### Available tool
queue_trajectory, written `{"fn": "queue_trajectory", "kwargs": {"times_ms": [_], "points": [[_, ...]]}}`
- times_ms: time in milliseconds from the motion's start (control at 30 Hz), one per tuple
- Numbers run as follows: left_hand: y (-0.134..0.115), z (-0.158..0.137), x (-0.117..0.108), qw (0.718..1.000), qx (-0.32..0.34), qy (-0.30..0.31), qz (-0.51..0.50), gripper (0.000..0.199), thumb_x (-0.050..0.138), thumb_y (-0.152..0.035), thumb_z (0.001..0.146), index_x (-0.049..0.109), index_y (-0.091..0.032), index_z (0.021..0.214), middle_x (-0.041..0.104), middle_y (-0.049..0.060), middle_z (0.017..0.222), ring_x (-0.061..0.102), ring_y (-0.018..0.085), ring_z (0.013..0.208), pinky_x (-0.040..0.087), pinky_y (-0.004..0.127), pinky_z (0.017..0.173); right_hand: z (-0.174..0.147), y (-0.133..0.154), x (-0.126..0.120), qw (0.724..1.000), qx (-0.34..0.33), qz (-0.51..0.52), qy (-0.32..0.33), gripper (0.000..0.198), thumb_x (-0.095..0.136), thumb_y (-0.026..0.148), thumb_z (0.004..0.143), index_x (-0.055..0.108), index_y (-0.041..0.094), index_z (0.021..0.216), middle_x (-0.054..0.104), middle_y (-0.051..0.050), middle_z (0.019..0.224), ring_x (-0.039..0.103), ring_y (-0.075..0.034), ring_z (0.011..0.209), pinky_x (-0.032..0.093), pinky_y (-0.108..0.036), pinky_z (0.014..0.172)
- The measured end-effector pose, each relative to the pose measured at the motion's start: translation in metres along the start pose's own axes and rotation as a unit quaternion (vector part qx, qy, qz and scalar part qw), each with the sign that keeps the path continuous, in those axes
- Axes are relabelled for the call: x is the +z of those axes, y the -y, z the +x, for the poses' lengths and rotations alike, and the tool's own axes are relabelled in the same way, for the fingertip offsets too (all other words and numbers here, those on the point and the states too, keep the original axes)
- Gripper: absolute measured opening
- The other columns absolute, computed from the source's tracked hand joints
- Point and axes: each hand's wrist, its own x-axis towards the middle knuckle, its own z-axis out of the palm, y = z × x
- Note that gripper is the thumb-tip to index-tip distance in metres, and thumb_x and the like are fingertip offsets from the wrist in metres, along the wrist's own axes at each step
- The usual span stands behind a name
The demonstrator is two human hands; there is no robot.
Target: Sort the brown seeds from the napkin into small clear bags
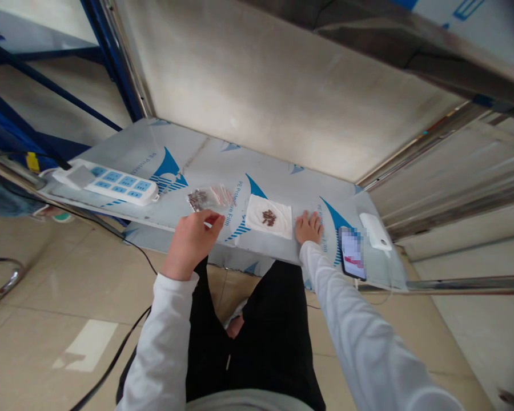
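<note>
My left hand [196, 238] hovers at the front edge of the film-covered shelf, thumb and fingertips pinched together. Whatever the pinch holds, if anything, is too small or hidden to name. Just beyond it lie a heap of small dark grey pieces [197, 200] and some thin pinkish sticks [223, 195], which may be in clear plastic. A white tissue [282, 220] is spread to the right of these, with a small pile of brown pieces [269, 217] on it. My right hand [309, 227] rests palm down beside the tissue, fingers spread and apparently holding nothing.
A white power strip [124, 185] with a plug lies along the shelf's left side. At the right are a phone [352, 254] with a lit screen and a white device [374, 231] with a cable. A wall panel [248, 85] closes the back; another shelf [389, 34] hangs overhead.
</note>
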Motion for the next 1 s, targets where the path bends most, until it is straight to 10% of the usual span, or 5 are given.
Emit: {"fn": "queue_trajectory", "kwargs": {"times_ms": [200,333,567,733,1000], "points": [[0.004,-0.001,-0.004,1.000,-0.017,0.011,-0.020,0.031,0.048,-0.041,0.083,0.071,-0.021,0.087,0.074,0.006,0.086,0.067,0.020,0.073,0.045,0.027,0.068,0.008,0.005,-0.015,0.998,0.041,0.026,0.034,0.067,0.022,0.044,0.092,0.014,0.010,0.150,0.013,-0.014,0.156,0.009,-0.034,0.143,0.008,-0.061,0.110],[0.012,0.000,-0.008,0.999,-0.033,0.007,-0.026,0.029,0.049,-0.041,0.083,0.071,-0.021,0.087,0.074,0.006,0.087,0.067,0.021,0.076,0.045,0.027,0.068,0.004,0.029,-0.038,0.998,0.005,0.000,-0.068,0.064,0.018,0.047,0.093,0.023,0.016,0.148,0.009,-0.012,0.157,0.001,-0.037,0.143,0.003,-0.069,0.105],[0.021,0.002,-0.015,0.999,-0.043,0.017,-0.017,0.026,0.049,-0.037,0.083,0.069,-0.020,0.081,0.073,0.007,0.084,0.066,0.020,0.073,0.042,0.027,0.065,-0.032,0.176,-0.030,0.950,-0.299,0.083,-0.021,0.040,0.034,0.035,0.094,0.065,0.020,0.115,0.050,-0.010,0.137,0.038,-0.022,0.131,0.027,-0.040,0.109],[0.032,-0.009,-0.025,0.997,-0.066,0.023,-0.034,0.025,0.049,-0.035,0.084,0.069,-0.020,0.084,0.073,0.006,0.086,0.065,0.019,0.073,0.042,0.026,0.065,-0.053,0.255,0.004,0.959,-0.262,0.099,0.038,0.023,0.060,0.034,0.083,0.072,0.018,0.093,0.055,-0.013,0.130,0.042,-0.027,0.125,0.035,-0.041,0.100],[0.047,-0.010,-0.032,0.987,-0.120,-0.069,-0.077,0.023,0.051,-0.033,0.084,0.069,-0.019,0.083,0.073,0.006,0.083,0.067,0.019,0.073,0.044,0.026,0.067,-0.068,0.255,-0.021,0.932,-0.263,0.244,-0.051,0.010,0.063,0.024,0.076,0.071,0.017,0.077,0.062,-0.013,0.113,0.053,-0.025,0.111,0.039,-0.040,0.096]]}}
